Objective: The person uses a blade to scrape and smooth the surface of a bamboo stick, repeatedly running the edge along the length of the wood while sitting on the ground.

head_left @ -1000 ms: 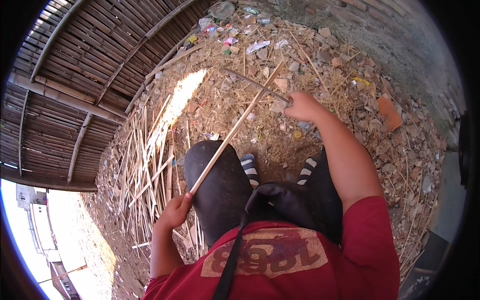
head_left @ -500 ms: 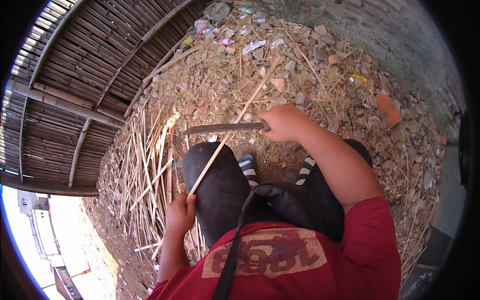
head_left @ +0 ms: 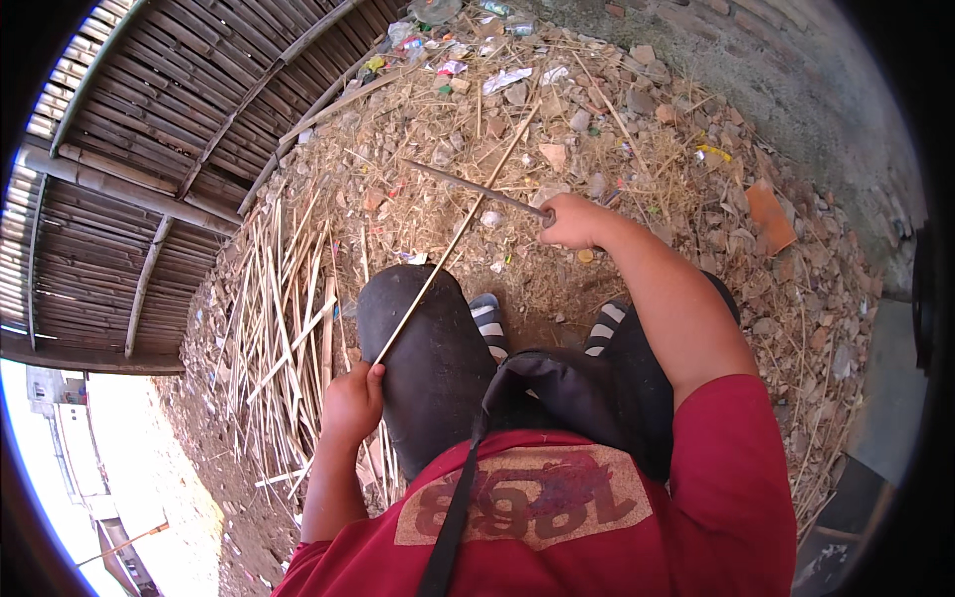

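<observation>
My left hand [head_left: 353, 401] is closed around the lower part of a long, thin bamboo strip [head_left: 439, 267], which slants up and away past my left knee. My right hand [head_left: 575, 221] grips the handle of a long-bladed machete [head_left: 468, 185]. The blade reaches left and crosses the strip in its far half; whether the two touch I cannot tell. Its narrow edge shows, so the blade looks thin. Beside my left leg lies a loose heap of split bamboo strips [head_left: 282, 333] on the ground.
A slatted bamboo wall [head_left: 119, 209] rises at the left, and a weathered masonry wall [head_left: 756, 90] at the right. Rubble, dry straw and litter cover the ground, with an orange tile piece [head_left: 771, 216] at the right. My striped sandals [head_left: 486, 323] stand between my knees.
My right hand has moved slightly right and the machete has swung, its tip now farther away and its blade turned edge-on. The bamboo strip has turned to show a narrower side.
</observation>
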A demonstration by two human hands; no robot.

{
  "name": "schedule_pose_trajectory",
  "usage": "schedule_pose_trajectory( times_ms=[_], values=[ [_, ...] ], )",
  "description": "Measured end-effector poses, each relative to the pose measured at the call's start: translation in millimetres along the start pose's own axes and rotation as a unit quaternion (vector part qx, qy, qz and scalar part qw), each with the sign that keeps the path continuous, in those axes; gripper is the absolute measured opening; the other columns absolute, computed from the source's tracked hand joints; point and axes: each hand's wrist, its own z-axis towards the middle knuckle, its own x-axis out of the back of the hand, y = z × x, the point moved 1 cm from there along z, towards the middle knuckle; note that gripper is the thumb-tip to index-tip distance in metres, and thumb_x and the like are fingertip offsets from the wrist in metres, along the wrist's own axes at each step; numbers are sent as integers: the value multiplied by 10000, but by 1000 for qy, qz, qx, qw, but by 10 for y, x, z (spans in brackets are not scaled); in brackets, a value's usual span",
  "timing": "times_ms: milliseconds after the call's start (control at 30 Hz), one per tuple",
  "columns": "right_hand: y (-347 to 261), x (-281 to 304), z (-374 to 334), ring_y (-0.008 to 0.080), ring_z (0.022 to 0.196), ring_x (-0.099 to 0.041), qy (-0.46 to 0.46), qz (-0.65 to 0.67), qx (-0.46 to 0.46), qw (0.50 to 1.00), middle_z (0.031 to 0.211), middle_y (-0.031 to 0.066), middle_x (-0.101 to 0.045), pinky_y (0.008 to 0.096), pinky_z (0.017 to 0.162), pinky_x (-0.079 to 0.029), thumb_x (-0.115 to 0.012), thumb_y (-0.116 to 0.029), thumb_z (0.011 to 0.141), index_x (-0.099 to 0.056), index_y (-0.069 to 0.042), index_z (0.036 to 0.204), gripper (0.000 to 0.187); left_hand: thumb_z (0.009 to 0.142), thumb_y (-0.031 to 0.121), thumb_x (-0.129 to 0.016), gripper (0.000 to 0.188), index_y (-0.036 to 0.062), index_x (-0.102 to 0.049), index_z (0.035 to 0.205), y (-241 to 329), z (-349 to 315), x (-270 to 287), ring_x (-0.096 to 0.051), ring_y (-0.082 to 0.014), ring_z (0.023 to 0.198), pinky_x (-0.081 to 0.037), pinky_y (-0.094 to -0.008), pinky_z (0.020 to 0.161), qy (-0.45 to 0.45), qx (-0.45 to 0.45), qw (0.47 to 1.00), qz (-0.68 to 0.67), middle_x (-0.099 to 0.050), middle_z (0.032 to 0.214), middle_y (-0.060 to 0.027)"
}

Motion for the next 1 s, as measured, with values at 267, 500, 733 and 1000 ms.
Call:
schedule_pose_trajectory(
  times_ms=[267,500,733,1000],
  values=[
    [-653,46,-282,371,986,-685,-35,-115,39,992,1046,207,-713,449,863,-547,-673,-218,749,-708,-61,1129,413,1037,352,-497,372,32,-574,863,55,-71,28,-613,-498,683,-464,-586,624,22,3,999,28,-627,705,-271],
    [-201,-45,-92,351,1004,-691,32,-26,18,999,1064,215,-713,431,860,-548,-677,-223,752,-703,-25,1129,426,1035,363,-503,373,43,-563,854,153,-46,59,-616,-492,661,-469,-590,600,39,10,998,56,-623,681,-268],
    [33,-66,28,385,895,-702,51,-66,-12,996,974,213,-723,462,788,-563,-667,-174,746,-711,-10,1006,310,1026,385,-516,382,42,-544,860,140,-20,-41,-618,-491,651,-469,-596,602,23,22,997,68,-630,690,-265],
    [-475,197,-239,359,963,-696,125,76,-36,989,1004,221,-712,435,867,-545,-713,-287,793,-689,22,1088,427,1026,359,-521,379,27,-557,849,32,-19,50,-611,-512,703,-452,-600,633,1,-3,1000,8,-633,732,-278]
  ],
)
